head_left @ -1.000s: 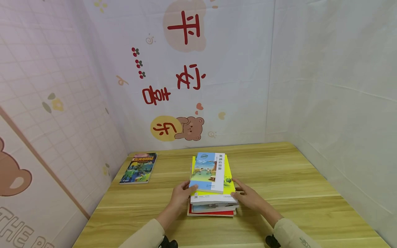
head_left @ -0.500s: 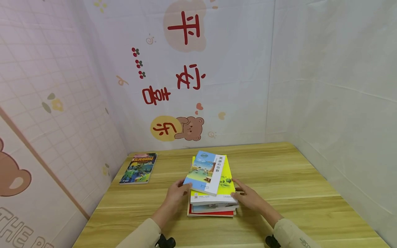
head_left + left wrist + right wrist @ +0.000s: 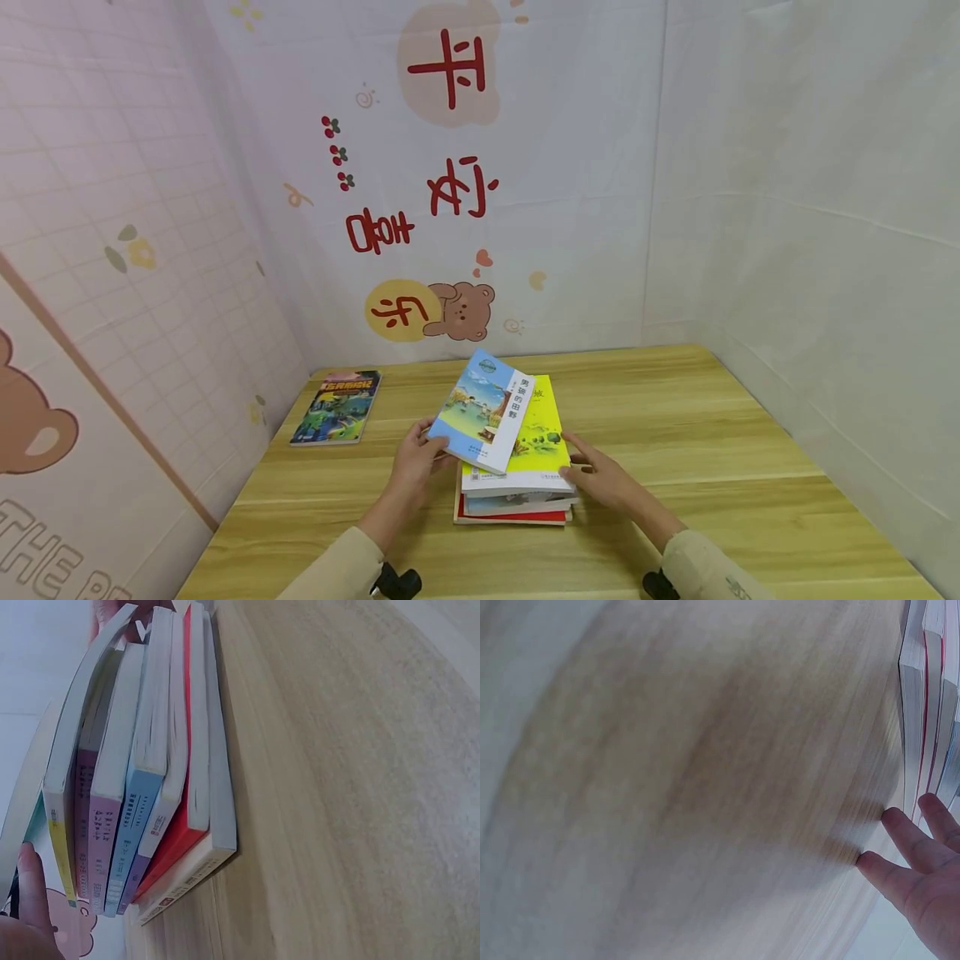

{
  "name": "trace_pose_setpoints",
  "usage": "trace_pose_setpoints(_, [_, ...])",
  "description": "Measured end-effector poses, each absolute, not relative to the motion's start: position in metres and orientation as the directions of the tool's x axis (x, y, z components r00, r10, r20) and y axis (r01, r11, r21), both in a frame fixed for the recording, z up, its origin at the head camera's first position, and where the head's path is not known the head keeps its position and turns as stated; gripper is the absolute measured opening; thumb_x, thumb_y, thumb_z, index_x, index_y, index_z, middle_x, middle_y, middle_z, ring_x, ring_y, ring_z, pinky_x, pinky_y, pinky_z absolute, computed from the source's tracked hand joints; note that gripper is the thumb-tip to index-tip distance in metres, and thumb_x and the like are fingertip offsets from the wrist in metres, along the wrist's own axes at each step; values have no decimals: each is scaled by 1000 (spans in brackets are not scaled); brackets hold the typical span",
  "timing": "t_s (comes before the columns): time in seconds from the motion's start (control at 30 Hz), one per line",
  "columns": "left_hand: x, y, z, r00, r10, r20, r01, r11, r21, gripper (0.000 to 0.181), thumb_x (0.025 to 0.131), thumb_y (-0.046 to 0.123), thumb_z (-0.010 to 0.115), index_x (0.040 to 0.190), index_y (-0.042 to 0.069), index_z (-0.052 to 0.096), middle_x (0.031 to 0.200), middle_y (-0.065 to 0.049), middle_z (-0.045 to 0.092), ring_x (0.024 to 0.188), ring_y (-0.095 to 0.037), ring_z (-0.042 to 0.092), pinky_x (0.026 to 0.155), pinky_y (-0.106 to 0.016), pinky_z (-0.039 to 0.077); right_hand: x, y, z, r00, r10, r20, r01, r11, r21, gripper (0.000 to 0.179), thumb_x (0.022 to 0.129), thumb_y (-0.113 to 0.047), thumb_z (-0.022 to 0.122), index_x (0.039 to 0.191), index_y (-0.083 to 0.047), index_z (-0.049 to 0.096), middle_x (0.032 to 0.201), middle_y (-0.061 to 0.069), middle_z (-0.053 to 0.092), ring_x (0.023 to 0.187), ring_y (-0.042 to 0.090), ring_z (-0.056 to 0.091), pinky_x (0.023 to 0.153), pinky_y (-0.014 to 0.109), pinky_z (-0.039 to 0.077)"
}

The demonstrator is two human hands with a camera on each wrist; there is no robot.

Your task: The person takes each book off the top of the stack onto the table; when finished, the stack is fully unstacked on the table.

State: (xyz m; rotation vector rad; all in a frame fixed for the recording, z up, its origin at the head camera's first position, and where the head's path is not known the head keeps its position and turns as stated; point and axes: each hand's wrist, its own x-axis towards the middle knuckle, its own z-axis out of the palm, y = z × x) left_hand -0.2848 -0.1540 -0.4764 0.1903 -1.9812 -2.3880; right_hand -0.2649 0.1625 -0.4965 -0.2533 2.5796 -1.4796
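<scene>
Paperback with a blue-and-white cover and a lakeside picture (image 3: pixel 480 412) sits askew above the left part of a stack of books (image 3: pixel 519 507), its lower left corner reaching out past the stack's edge. The left hand (image 3: pixel 414 458) has that corner in a pinching grip, thumb on top of the cover and fingers underneath. Seen from the left wrist, a gap parts the paperback from the yellow book (image 3: pixel 542 446) below it at the hand's end; whether its other side touches the stack, I cannot tell.

Under the yellow book lie volumes with purple, blue, red and white spines, slightly out of line. The right hand (image 3: pixel 606 477) is at the stack's right side, its grip spread wide with fingers apart and holding nothing, thumb and forefinger at the yellow book's edge.

The stack stands on a wood-grained counter (image 3: pixel 675 417). Well apart, toward the far left corner, another colourful book (image 3: pixel 337 408) lies flat. Behind hangs a white cloth (image 3: pixel 577 167) printed with red characters and a brown bear (image 3: pixel 465 312).
</scene>
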Motion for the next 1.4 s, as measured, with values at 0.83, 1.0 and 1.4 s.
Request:
trace_pose_setpoints(0.83, [-325,-229,-445,-954,-295,-46,85,-416,906,59,98,-1,57,151,4,33,93,-4,52,71,-13,62,89,-38,54,-264,162,-496,-972,-229,-46,-76,497,-865,66,97,-26,65,156,-17,35,139,26,51,124,43,52,98,57,44])
trace_pose_setpoints(1.0, [-334,-243,-452,-937,-342,-71,80,-408,909,63,97,-1,58,153,5,31,96,-5,49,72,-12,60,86,-35,56,-264,162,-496,-973,-226,-48,-72,496,-865,66,97,-26,64,156,-17,35,140,26,50,126,44,51,99,58,43])
trace_pose_setpoints(1.4, [-351,-252,-480,-927,-350,-136,-11,-337,942,68,100,4,55,158,5,19,134,-17,41,88,-14,61,101,-41,47,-265,163,-498,-974,-217,-60,-58,499,-865,66,97,-27,65,155,-18,35,140,26,50,126,44,50,99,59,43])
